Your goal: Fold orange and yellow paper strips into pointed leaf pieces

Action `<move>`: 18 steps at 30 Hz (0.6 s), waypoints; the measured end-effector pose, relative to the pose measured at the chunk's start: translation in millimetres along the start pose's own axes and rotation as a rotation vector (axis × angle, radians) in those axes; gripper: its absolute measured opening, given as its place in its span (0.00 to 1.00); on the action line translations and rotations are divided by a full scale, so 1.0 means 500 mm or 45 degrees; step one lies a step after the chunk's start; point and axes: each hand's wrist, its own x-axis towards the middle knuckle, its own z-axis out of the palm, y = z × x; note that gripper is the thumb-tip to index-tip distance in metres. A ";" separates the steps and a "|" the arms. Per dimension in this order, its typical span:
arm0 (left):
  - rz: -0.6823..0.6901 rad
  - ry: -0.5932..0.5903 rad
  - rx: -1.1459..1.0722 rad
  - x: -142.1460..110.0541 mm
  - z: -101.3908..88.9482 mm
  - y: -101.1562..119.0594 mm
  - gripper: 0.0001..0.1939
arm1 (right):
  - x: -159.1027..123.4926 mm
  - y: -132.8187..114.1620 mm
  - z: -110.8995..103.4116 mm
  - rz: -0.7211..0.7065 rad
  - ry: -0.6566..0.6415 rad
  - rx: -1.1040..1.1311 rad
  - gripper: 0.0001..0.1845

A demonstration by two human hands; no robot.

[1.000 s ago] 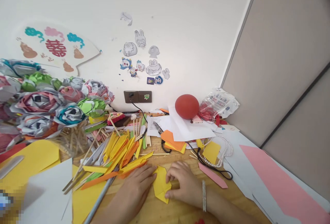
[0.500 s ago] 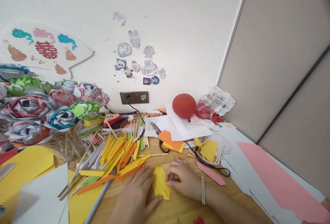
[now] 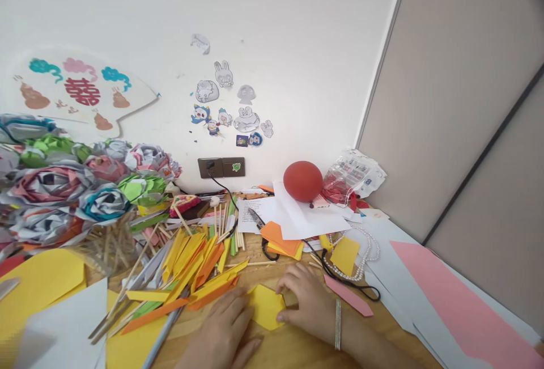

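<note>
A piece of folded yellow paper (image 3: 267, 308) with a six-sided outline lies on the wooden table between my hands. My left hand (image 3: 227, 323) rests flat, its fingertips at the paper's left edge and its thumb stretched out below. My right hand (image 3: 306, 298) is curved at the paper's right side. Its thumb touches the lower right edge, while the index finger sits higher up, with a gap between them. Just past my left fingers lie folded yellow and orange paper strips (image 3: 216, 289).
Scissors (image 3: 256, 219) lie partly under orange paper pieces (image 3: 280, 238). A red balloon (image 3: 303, 181) sits on white sheets at the back. Paper flowers (image 3: 51, 182) crowd the left. A pink strip (image 3: 348, 295), black cord (image 3: 374, 291) and pearl string (image 3: 376, 244) lie to the right.
The yellow paper now shows a plain six-sided face instead of a narrower folded shape with a notch below. My right finger and thumb have moved apart. The view has tilted up slightly.
</note>
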 end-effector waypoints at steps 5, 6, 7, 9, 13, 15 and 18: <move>0.115 -0.009 -0.095 0.007 -0.008 -0.009 0.08 | 0.000 0.019 -0.021 -0.151 0.032 -0.076 0.15; 0.109 -0.017 -0.097 0.007 -0.008 -0.009 0.09 | -0.001 0.021 -0.023 -0.214 0.012 -0.083 0.15; 0.100 -0.038 -0.098 0.006 -0.008 -0.010 0.09 | -0.003 0.023 -0.024 -0.280 -0.015 -0.101 0.16; 0.076 -0.094 -0.088 0.000 -0.005 -0.014 0.10 | -0.005 0.025 -0.024 -0.399 -0.072 -0.164 0.16; 0.020 -0.088 -0.034 -0.021 0.007 -0.029 0.16 | -0.003 0.022 -0.027 -0.479 -0.062 -0.336 0.10; -0.026 -0.061 -0.079 -0.025 0.011 -0.032 0.18 | 0.000 0.020 -0.028 -0.480 -0.039 -0.400 0.06; -0.116 -0.095 -0.212 -0.014 0.007 -0.027 0.12 | 0.001 0.017 -0.024 -0.534 -0.022 -0.441 0.05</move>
